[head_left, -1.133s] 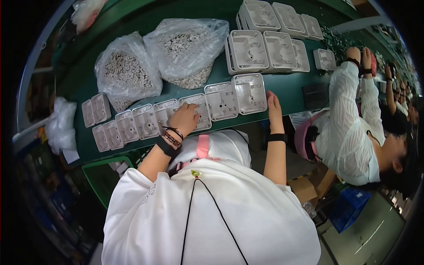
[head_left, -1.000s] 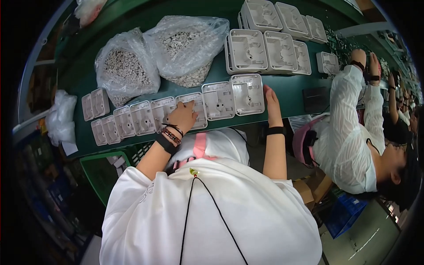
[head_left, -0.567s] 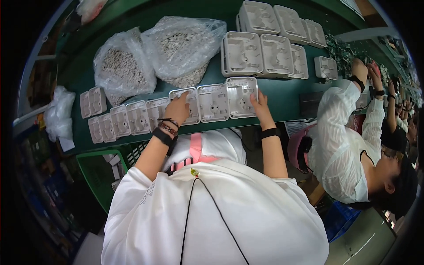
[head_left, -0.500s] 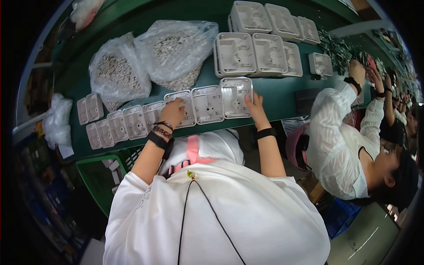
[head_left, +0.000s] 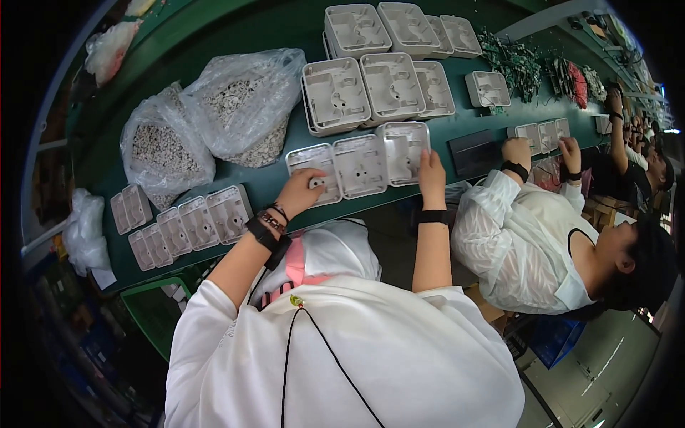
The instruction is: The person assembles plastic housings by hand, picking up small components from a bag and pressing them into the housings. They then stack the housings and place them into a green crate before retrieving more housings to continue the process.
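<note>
Three white plastic housings sit edge to edge in a short row on the green bench, open side up with moulded ribs inside. My left hand grips the left housing, its fingers over the near left wall. At the opposite end, my right hand holds the right housing by its right wall, thumb on the rim. Between them lies the middle housing, touched by neither hand. Farther left on the bench, another row of housings stands apart from these three.
Two clear bags of small pale parts lie behind the rows. Stacked housings stand at the back, near a heap of green parts. A black flat piece lies to the right. A co-worker sits close on my right.
Both hands have moved right along the bench with the three housings, leaving a gap to the left row. My view has also shifted right. The co-worker's hands now are at a row of housings.
</note>
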Action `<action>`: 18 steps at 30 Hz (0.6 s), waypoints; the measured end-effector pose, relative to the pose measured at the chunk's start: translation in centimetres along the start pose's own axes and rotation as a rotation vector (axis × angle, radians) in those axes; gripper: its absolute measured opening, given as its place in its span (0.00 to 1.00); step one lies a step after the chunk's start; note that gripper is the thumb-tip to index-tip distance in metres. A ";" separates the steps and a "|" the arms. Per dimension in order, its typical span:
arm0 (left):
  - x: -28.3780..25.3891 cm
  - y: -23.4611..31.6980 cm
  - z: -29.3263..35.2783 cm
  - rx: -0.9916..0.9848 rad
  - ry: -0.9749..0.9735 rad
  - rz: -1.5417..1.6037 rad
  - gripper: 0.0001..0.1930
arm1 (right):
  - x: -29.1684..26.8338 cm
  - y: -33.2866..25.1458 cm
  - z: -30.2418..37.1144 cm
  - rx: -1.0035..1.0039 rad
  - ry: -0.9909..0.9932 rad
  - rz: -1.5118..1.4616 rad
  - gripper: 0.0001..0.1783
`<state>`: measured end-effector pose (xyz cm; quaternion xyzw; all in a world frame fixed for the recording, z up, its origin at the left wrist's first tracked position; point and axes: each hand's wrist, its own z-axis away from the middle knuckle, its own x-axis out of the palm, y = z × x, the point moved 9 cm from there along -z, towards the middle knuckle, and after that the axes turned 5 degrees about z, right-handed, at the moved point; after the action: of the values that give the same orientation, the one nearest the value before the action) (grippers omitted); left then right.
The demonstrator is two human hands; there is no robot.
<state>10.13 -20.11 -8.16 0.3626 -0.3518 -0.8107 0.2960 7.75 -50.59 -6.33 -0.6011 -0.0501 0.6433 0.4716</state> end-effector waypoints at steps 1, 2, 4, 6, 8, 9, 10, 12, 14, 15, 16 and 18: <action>0.6 1.1 -0.4 0.093 0.010 0.010 0.14 | -1.2 0.2 -0.3 0.021 0.055 0.041 0.20; 1.2 2.2 -0.7 0.184 0.023 0.019 0.14 | -2.2 0.4 -0.6 0.041 0.109 0.082 0.19; 2.8 2.4 -1.5 0.219 0.015 -0.025 0.15 | -3.3 1.2 -1.2 0.050 0.108 0.099 0.18; 3.8 3.2 -1.7 0.245 0.014 -0.070 0.16 | -4.0 2.3 -1.9 0.055 0.099 0.116 0.17; 4.0 4.6 -1.2 0.280 0.035 -0.032 0.17 | -4.4 3.6 -2.7 0.038 0.118 0.074 0.15; 4.0 5.2 -0.9 0.295 0.048 -0.012 0.17 | -4.3 4.0 -3.2 0.020 0.100 0.076 0.15; 3.7 5.5 -0.8 0.283 0.069 -0.009 0.17 | -4.5 4.3 -3.5 -0.014 0.117 0.087 0.15; 3.7 5.9 -0.4 0.322 0.027 -0.068 0.19 | -4.5 4.5 -4.2 -0.027 0.088 0.143 0.15; 3.8 5.4 0.0 0.329 -0.013 -0.071 0.22 | -4.6 5.2 -5.3 -0.080 0.079 0.154 0.17; 2.9 5.3 0.1 0.301 0.022 -0.078 0.22 | -4.9 5.7 -5.4 -0.144 0.114 0.115 0.18; 2.5 6.2 0.6 0.373 0.016 -0.163 0.21 | -5.6 6.0 -5.6 -0.207 0.186 0.126 0.20; -0.6 4.8 2.9 0.386 0.036 -0.253 0.19 | -7.0 2.1 -3.8 -0.136 0.166 0.324 0.19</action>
<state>9.21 -21.42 -2.79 0.4682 -0.4466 -0.7524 0.1236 8.56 -58.33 -3.63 -0.6829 0.0430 0.6540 0.3225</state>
